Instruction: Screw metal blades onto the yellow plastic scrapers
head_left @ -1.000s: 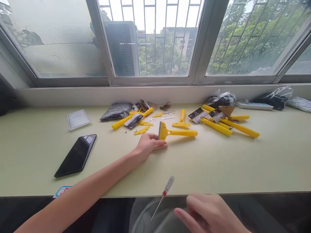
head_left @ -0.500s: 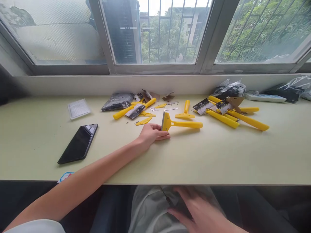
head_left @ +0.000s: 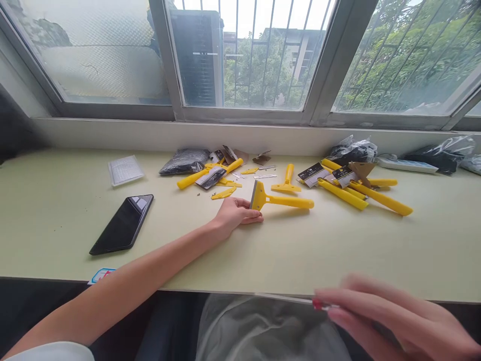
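My left hand is closed on the head of a yellow scraper, blade edge toward the fingers and handle pointing right. My right hand, slightly blurred, is above my lap at the table's front edge. Its fingers pinch a screwdriver with a red part and a thin shaft pointing left; most of its handle is hidden. Behind the held scraper lies another yellow scraper. Loose yellow blade covers and thin metal blades lie beyond my left hand.
Several yellow scrapers with card labels are piled at the right. More scraper parts lie by a grey plastic packet. A black phone and a clear plastic case are at left. Against the wall stands a power strip.
My right hand has risen from my lap and moved right, bringing up the screwdriver. My left hand keeps its hold on the scraper. The view has tilted slightly.
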`<state>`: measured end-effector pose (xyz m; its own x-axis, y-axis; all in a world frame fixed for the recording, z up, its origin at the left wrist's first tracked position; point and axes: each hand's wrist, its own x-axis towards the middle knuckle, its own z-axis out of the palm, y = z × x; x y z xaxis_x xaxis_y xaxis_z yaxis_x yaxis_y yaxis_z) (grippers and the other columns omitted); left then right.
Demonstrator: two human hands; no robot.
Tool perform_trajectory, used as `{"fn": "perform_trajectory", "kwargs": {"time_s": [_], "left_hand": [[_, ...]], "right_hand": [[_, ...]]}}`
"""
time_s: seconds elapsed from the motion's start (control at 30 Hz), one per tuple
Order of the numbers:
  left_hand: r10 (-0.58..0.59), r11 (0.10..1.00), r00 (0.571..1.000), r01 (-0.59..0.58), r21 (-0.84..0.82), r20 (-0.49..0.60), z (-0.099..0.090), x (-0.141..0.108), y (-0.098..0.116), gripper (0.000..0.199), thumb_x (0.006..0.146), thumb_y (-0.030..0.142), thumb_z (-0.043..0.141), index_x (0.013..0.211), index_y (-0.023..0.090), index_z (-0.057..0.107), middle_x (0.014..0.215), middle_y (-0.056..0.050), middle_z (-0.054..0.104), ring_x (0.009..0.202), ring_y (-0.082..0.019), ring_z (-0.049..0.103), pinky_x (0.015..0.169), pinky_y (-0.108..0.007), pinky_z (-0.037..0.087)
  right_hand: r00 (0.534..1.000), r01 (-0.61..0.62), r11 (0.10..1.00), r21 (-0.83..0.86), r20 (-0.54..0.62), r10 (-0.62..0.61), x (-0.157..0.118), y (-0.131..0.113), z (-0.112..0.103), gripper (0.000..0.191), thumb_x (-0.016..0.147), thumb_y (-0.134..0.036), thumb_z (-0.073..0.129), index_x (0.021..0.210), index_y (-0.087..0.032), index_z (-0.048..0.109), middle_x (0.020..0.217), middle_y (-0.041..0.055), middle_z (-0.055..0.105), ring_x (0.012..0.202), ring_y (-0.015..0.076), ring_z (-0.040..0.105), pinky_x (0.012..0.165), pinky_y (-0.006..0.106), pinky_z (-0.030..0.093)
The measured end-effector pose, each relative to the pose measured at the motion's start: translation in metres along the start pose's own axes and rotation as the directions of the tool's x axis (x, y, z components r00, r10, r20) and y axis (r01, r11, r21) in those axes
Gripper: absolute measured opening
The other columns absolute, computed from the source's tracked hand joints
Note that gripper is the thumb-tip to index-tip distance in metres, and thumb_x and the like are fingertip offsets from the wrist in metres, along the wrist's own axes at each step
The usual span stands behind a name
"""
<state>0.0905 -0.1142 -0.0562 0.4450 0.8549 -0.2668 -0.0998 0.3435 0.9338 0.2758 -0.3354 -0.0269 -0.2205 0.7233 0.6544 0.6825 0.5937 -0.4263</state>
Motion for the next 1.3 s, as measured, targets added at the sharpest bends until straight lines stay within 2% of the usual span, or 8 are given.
{"fn": "perform_trajectory", "kwargs": {"time_s": [0.07,0.13,0.2,0.33,0.5,0.93,1.17,1.3], "left_hand": [[0.02,1.0,1.0,-0.02,0.005,0.011,-0.001,0.001,-0.001,0.027,0.063,0.009,0.091,0.079,0.008,0.07,0.089,-0.017,0.077,0.082,-0.026,0.078,0.084,-0.031,0.064],[0.053,0.998,0.998,-0.054,0.023,0.027,-0.002,0.0,-0.002,0.027,0.063,0.011,0.092,0.081,0.008,0.071,0.092,-0.017,0.077,0.084,-0.027,0.078,0.086,-0.032,0.064],[0.081,0.996,0.996,-0.083,0.046,0.039,-0.002,-0.001,-0.003,0.028,0.063,0.014,0.092,0.082,0.008,0.072,0.093,-0.016,0.077,0.085,-0.028,0.078,0.088,-0.034,0.064],[0.103,0.99,0.993,-0.107,0.087,0.049,-0.002,-0.005,-0.001,0.029,0.064,0.018,0.092,0.084,0.01,0.073,0.095,-0.015,0.078,0.088,-0.027,0.078,0.089,-0.034,0.063],[0.125,0.987,0.99,-0.13,0.096,0.064,-0.002,-0.004,-0.001,0.029,0.065,0.018,0.09,0.086,0.009,0.073,0.095,-0.015,0.078,0.088,-0.027,0.078,0.09,-0.034,0.063],[0.156,0.98,0.984,-0.165,0.112,0.085,-0.004,-0.004,-0.003,0.035,0.061,0.024,0.094,0.085,0.011,0.073,0.091,-0.013,0.078,0.088,-0.027,0.077,0.093,-0.039,0.062],[0.177,0.974,0.98,-0.187,0.124,0.092,-0.004,-0.004,-0.003,0.036,0.06,0.026,0.094,0.086,0.011,0.073,0.091,-0.013,0.078,0.089,-0.027,0.077,0.094,-0.04,0.061],[0.178,0.971,0.981,-0.187,0.149,0.073,-0.005,-0.004,-0.002,0.037,0.062,0.028,0.093,0.088,0.012,0.072,0.092,-0.013,0.078,0.089,-0.028,0.077,0.093,-0.04,0.061]], "right_hand": [[0.975,0.027,0.991,-0.129,-0.214,-0.055,0.017,0.013,-0.001,0.036,0.087,-0.009,0.07,0.115,-0.031,0.073,0.088,0.0037,0.075,0.062,0.0166,0.066,0.053,0.027,0.053],[0.952,0.094,0.98,-0.178,-0.273,-0.141,0.033,0.032,0.009,0.039,0.087,-0.007,0.071,0.116,-0.032,0.072,0.084,0.0012,0.073,0.059,0.0132,0.062,0.052,0.025,0.05],[0.944,0.096,0.976,-0.196,-0.294,-0.152,0.043,0.051,0.023,0.036,0.088,-0.006,0.069,0.116,-0.029,0.072,0.079,0.0007,0.069,0.059,0.0116,0.059,0.056,0.025,0.05],[0.942,0.162,0.948,-0.272,-0.243,-0.231,0.045,0.073,0.043,0.03,0.09,-0.008,0.067,0.116,-0.023,0.07,0.077,0.0009,0.068,0.059,0.0107,0.057,0.06,0.024,0.049],[0.953,0.197,0.93,-0.31,-0.163,-0.257,0.039,0.079,0.053,0.023,0.095,-0.011,0.062,0.115,-0.018,0.068,0.073,0.0015,0.064,0.059,0.0108,0.054,0.059,0.024,0.047],[0.953,0.194,0.928,-0.317,-0.162,-0.255,0.04,0.085,0.056,0.023,0.096,-0.014,0.059,0.118,-0.018,0.067,0.076,0.003,0.067,0.061,0.0121,0.058,0.062,0.025,0.049],[0.953,0.202,0.913,-0.354,-0.146,-0.267,0.041,0.083,0.057,0.022,0.096,-0.013,0.06,0.118,-0.016,0.066,0.073,0.002,0.063,0.06,0.0118,0.054,0.06,0.025,0.046],[0.977,0.148,0.934,-0.327,-0.1,-0.189,0.043,0.077,0.058,0.029,0.102,-0.017,0.051,0.128,-0.014,0.062,0.078,0.004,0.061,0.065,0.0143,0.056,0.064,0.027,0.049]]}}
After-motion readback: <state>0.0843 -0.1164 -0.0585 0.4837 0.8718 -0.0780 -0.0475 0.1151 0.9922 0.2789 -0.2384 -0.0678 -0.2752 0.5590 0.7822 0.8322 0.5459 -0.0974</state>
